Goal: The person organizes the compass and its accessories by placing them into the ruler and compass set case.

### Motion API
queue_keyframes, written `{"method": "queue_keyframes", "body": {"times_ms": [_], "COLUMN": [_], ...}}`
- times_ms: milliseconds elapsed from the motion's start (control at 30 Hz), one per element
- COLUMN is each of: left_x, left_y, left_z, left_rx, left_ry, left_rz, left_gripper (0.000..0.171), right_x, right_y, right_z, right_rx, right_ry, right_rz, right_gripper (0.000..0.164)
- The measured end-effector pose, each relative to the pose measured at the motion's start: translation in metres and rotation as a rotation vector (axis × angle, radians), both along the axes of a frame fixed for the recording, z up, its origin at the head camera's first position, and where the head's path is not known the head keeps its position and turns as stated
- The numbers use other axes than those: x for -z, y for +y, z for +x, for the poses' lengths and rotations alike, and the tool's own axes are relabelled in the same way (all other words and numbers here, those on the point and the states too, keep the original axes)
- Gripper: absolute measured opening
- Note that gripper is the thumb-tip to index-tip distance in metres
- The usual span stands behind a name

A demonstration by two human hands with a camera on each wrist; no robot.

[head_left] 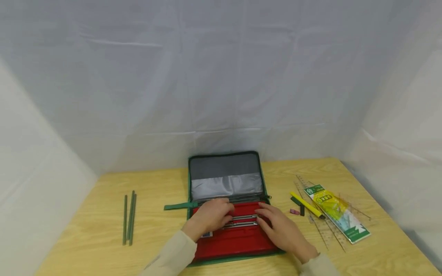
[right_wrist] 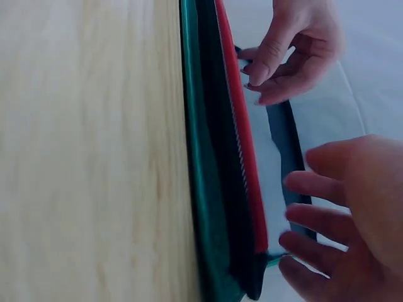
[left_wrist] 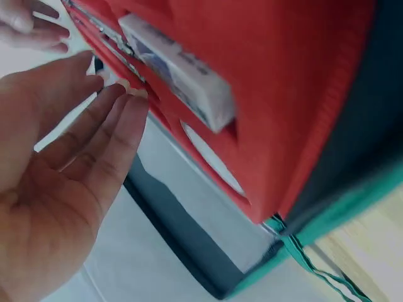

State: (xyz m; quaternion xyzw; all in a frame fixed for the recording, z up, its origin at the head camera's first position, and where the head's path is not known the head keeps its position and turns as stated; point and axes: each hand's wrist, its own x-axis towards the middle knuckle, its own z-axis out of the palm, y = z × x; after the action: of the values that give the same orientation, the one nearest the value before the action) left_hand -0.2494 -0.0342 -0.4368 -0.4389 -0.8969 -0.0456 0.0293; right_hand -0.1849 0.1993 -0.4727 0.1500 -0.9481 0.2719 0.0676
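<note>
A green zip case (head_left: 238, 154) lies unfolded on the table, its red tray (head_left: 238, 245) facing up. Two slim metal drawing instruments (head_left: 244, 222) rest side by side in the tray. My left hand (head_left: 212, 215) is over the tray's left part, fingertips at the instruments' left ends; in the left wrist view its fingers (left_wrist: 113, 126) are nearly straight. A white block with a printed sleeve (left_wrist: 182, 72) sits in a slot beside that hand, near a white rounded piece (left_wrist: 213, 157). My right hand (head_left: 281, 230) hovers at the instruments' right ends, fingers spread and loosely bent.
Three green pencils (head_left: 129, 218) lie at the left. To the right are a green-and-white packet (head_left: 355, 229), clear rulers (head_left: 322, 230), a yellow stick-like item (head_left: 307, 205), a dark green piece (head_left: 302, 210) and a small pink block (head_left: 294, 211). A green strap (head_left: 177, 206) sticks out leftward.
</note>
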Motion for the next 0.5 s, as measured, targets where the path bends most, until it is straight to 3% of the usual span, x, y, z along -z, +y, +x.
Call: {"method": "queue_keyframes", "body": {"times_ms": [200,500], "left_x": [-0.002,0.006], "left_y": [-0.015,-0.027], "left_z": [0.018,0.041], "left_rx": [0.001,-0.028], "left_ry": [0.003,0.026], "left_rz": [0.018,-0.01], "left_gripper": [0.005,0.007], "right_x": [-0.003,-0.004], "right_y": [-0.008,-0.017], "right_z": [0.007,0.014], "right_rx": [-0.129,-0.173], "right_ry": [-0.097,-0.11], "right_rz": [0.117,0.208], "right_gripper": [0.042,0.048]}}
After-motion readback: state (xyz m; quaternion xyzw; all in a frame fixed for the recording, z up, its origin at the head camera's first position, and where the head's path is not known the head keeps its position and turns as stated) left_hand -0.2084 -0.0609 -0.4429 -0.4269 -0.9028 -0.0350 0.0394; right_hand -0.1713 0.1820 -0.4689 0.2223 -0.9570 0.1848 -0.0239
